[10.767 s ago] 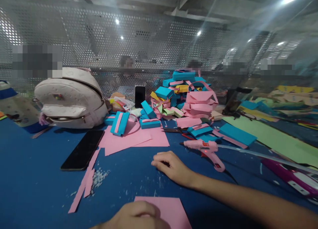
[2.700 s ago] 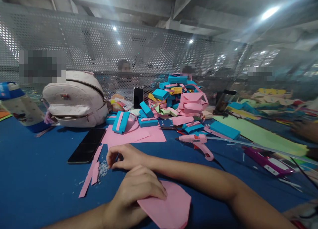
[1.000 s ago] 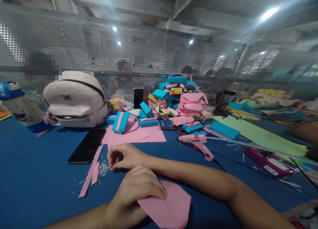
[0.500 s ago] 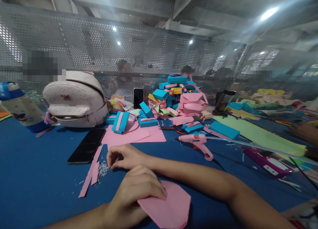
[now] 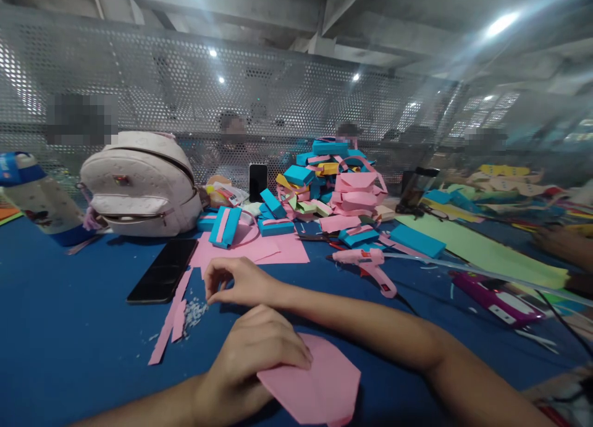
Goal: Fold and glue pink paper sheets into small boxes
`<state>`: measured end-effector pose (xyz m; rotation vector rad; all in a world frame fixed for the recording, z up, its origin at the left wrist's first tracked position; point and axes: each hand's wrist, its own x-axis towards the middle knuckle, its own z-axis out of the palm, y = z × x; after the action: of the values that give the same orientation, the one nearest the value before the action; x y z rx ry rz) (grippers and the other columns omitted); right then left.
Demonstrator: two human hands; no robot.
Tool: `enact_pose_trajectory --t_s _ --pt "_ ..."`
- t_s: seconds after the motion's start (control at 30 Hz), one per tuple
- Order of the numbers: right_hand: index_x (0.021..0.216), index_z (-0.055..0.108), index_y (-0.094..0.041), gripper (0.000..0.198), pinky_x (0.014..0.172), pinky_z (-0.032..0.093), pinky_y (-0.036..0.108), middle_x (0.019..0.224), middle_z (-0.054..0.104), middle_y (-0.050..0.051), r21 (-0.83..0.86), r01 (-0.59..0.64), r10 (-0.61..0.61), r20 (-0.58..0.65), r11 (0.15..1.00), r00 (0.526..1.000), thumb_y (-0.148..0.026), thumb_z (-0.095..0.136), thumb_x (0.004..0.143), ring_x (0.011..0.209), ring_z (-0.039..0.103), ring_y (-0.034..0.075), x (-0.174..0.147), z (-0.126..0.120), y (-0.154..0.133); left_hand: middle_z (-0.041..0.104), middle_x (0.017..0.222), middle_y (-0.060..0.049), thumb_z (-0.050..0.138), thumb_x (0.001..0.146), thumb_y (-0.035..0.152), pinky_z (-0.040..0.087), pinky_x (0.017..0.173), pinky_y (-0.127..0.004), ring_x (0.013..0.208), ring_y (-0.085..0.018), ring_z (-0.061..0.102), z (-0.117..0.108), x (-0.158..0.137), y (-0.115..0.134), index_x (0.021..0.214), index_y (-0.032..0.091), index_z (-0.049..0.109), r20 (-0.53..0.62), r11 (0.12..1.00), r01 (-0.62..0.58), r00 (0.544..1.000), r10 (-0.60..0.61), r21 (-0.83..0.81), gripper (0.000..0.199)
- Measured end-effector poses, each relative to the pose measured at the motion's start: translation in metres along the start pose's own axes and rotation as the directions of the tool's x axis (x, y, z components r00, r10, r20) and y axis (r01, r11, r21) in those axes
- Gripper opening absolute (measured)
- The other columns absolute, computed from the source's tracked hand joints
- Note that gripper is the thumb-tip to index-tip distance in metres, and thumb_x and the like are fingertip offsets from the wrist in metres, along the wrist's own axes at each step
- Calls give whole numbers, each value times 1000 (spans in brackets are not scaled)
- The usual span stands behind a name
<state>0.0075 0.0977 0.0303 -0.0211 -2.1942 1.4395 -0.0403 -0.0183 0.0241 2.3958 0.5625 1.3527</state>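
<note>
My left hand (image 5: 259,359) is closed on the edge of a folded pink paper piece (image 5: 319,380) with cut corners, low in the middle of the view. Reaching across above it, my right hand (image 5: 241,282) has thumb and fingertips pinched together; whatever lies between them is too small to make out. Just below those fingertips is a scatter of tiny whitish bits (image 5: 197,312) on the blue table. Pink paper strips (image 5: 164,331) with rough edges lie left of the bits. Behind my right hand are flat pink sheets (image 5: 287,251).
A black phone (image 5: 162,272), a white backpack (image 5: 143,186) and a bottle (image 5: 46,204) stand or lie to the left. Ahead rises a heap of paper bags (image 5: 356,183). A pink glue gun (image 5: 365,266) and purple device (image 5: 498,298) lie right, near another person's hand (image 5: 556,241).
My right hand has lifted slightly from the whitish bits and moved a little to the right, fingertips closed. My left hand keeps its hold on the pink paper, which has shifted very slightly.
</note>
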Motion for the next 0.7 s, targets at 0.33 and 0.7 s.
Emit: enact_pose_trajectory --t_s 0.33,0.7 --pt "84 54 -18 11 71 47 26 78 61 1 -562 362 -500 -108 744 859 -10 61 86 73 56 12 -57 -29 -72 74 102 -11 33 102 23 46 81 -36 95 -21 65 -8 -1 0 110 10 61 180 954 -233 963 199 187 32" --pt "86 56 -20 13 76 51 29 87 70 7 -758 557 -675 215 340 706 -14 49 95 87 64 15 -95 -38 -92 73 101 -11 47 96 12 43 87 -37 96 -19 63 -11 -1 -5 107 8 61 179 921 -273 957 229 278 19"
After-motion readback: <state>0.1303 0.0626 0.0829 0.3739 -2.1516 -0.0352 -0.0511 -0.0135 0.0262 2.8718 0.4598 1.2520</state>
